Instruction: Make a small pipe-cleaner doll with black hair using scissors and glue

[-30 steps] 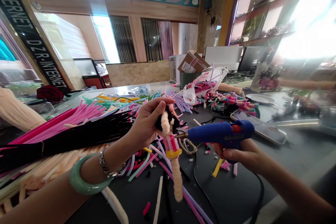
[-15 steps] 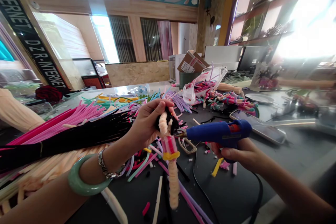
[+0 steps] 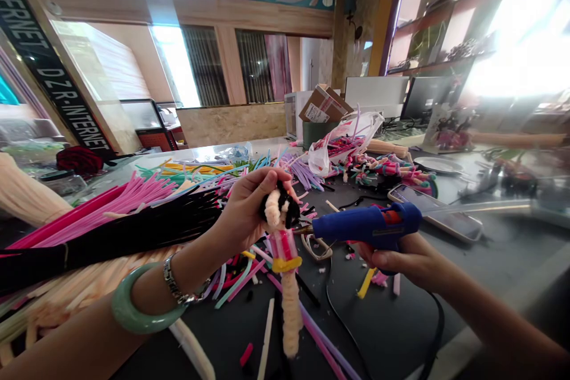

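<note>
Pinched by its black-haired head, a pipe-cleaner doll (image 3: 285, 246) hangs upright from my left hand (image 3: 249, 208). Its body is pink and white with a yellow band, and a long peach stem runs below. My right hand (image 3: 401, 255) is wrapped round the handle of a blue hot glue gun (image 3: 360, 227), a clear glue stick (image 3: 481, 208) sticking out of its back. The nozzle points left and meets the doll just under the head; whether it touches I cannot tell. Part of the head is hidden by my left fingers.
Bundles of black pipe cleaners (image 3: 133, 225) and pink ones (image 3: 102, 211) lie at left. A phone (image 3: 439, 214) rests beyond the glue gun. Loose scraps and a black cord (image 3: 332, 303) cover the dark table. A plastic bag (image 3: 329, 151) and a cardboard box (image 3: 325, 105) stand behind.
The view has shifted slightly. Both hands keep their grips, and the doll's head has turned a little, showing more of its peach part. The nozzle stays by the neck.
</note>
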Demonstrator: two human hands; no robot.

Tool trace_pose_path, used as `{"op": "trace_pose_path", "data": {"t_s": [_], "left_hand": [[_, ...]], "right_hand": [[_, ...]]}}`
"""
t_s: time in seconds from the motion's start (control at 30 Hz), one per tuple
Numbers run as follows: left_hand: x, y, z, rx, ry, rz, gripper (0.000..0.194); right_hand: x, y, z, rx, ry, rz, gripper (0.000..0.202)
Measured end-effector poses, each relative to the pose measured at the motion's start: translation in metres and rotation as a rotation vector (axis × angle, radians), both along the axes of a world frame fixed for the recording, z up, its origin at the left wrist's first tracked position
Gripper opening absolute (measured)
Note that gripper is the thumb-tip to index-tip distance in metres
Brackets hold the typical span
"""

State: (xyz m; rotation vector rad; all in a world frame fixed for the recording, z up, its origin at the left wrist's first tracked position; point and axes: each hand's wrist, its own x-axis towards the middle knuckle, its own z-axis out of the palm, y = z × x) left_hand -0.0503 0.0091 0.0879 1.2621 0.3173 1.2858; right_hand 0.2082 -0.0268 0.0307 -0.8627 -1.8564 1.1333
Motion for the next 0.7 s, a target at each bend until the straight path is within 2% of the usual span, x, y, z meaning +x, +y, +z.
{"op": "trace_pose_path", "data": {"t_s": [0.2, 0.43, 0.7], "left_hand": [[-0.0002, -0.0006, 0.0007, 0.017, 0.015, 0.01, 0.019], [0.0001, -0.0009, 0.0014, 0.022, 0.035, 0.049, 0.021], [-0.0007, 0.0003, -0.0005, -0.025, 0.027, 0.032, 0.019]], "right_hand": [[-0.0013, -0.0002, 0.0023, -0.03, -0.008, 0.036, 0.045], [-0.0016, -0.0033, 0.005, -0.03, -0.012, 0.005, 0.048], [-0.0005, -0.005, 0.0077, -0.056, -0.022, 0.015, 0.049]]}}
